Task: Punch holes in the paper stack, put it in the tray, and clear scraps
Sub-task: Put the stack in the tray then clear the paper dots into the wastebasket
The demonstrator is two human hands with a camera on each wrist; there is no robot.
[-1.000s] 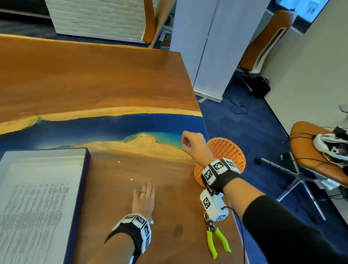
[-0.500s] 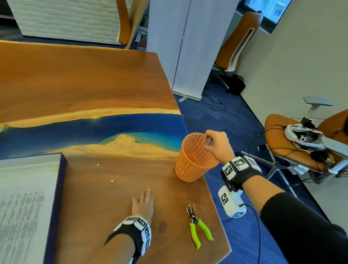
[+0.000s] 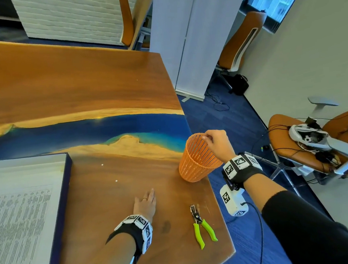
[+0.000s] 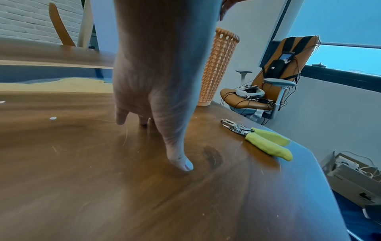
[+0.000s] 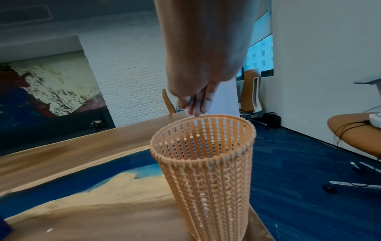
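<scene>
An orange mesh basket (image 3: 198, 159) stands upright on the wooden table (image 3: 82, 87), close to its right edge. My right hand (image 3: 208, 138) pinches the basket's rim from the right; in the right wrist view its fingertips (image 5: 195, 109) meet at the far rim of the basket (image 5: 206, 171). My left hand (image 3: 148, 196) lies flat on the table, fingers straight, holding nothing. The green-handled hole punch (image 3: 201, 223) lies to its right. The printed paper stack (image 3: 19, 217) sits in the dark blue tray (image 3: 59, 203) at the left. Two small white scraps (image 3: 116, 180) lie between tray and basket.
The table ends just right of the basket and punch, with blue carpet (image 3: 220, 117) below. An orange office chair (image 3: 294, 143) loaded with cables and a headset stands to the right. A white partition (image 3: 188, 37) stands beyond the table's far right corner.
My right hand lifted the basket from beside the table edge and set it upright on the table. The left hand stayed flat in place.
</scene>
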